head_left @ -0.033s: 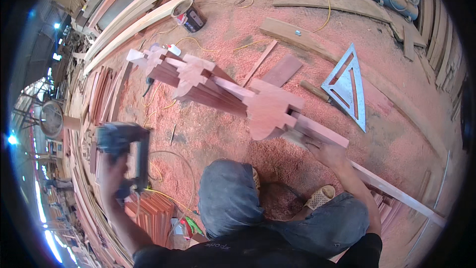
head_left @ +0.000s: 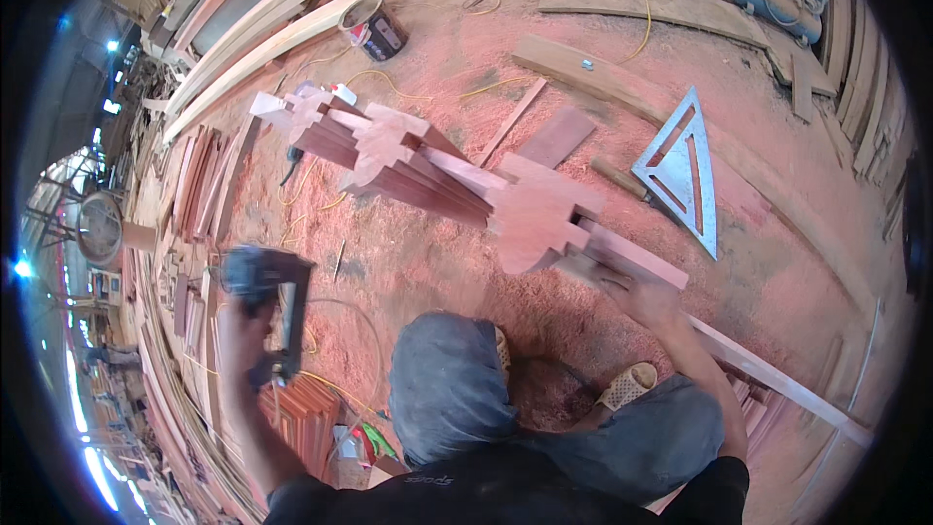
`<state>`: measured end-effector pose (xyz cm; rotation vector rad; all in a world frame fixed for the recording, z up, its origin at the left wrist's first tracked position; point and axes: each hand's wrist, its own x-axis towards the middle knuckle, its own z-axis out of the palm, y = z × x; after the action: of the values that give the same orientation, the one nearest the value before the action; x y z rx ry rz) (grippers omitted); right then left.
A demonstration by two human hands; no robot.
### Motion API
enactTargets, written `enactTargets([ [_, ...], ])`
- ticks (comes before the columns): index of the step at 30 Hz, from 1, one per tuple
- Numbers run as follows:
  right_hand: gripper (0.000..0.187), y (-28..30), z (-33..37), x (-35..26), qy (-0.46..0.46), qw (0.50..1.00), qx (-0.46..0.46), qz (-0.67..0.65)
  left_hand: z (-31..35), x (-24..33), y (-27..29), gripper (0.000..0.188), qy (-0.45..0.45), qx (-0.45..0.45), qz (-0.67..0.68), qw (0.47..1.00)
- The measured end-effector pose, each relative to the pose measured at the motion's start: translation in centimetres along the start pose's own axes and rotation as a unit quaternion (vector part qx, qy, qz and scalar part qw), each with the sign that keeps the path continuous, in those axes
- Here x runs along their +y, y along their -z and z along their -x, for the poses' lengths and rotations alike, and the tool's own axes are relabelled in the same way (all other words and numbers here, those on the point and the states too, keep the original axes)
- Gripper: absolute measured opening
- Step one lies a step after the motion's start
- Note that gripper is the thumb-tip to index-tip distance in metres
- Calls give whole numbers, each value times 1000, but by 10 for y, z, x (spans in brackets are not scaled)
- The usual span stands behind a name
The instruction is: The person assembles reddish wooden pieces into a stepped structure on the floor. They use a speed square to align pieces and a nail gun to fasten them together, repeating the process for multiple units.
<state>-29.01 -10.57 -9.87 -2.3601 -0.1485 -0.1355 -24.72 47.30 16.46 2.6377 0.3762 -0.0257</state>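
The slats (head_left: 428, 170), a long bundle of reddish wood with notched, stepped profiles, were held raised above the sawdust floor (head_left: 418, 262), running from the upper left down to the lower right. Their near end was gripped by the right hand (head_left: 646, 299), whose fingers were closed around the wood where a pale strip (head_left: 777, 384) ran on beneath it toward the lower right. A dark nail gun (head_left: 272, 306) was held up in the left hand (head_left: 243, 331), which was closed about its grip well apart from the bundle, with its nose pointing down; the picture was blurred there, so the trigger finger could not be made out.

For the step to be done well, the bundle would best be kept squeezed tight and its notches lined up before any fastener was driven, since loose slats would likely shift. The gun would best be set square on a flat face, clear of the right hand's fingers and of the thin notched edges, which looked liable to split.

A metal triangle square (head_left: 685, 170) lay on the floor beyond the bundle, beside a short plank (head_left: 556, 136), and a yellow cord (head_left: 389, 83) was trailed across the sawdust.
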Motion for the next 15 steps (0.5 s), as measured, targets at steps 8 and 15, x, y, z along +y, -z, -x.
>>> enactTargets([
  [8,57,80,-23,-63,-12,979,-85,-187,-41,-188,-242,73,-37,25,-274,961],
  [15,60,150,-54,-128,12,965,-57,-257,-13,-189,-303,73,-46,13,-207,977],
])
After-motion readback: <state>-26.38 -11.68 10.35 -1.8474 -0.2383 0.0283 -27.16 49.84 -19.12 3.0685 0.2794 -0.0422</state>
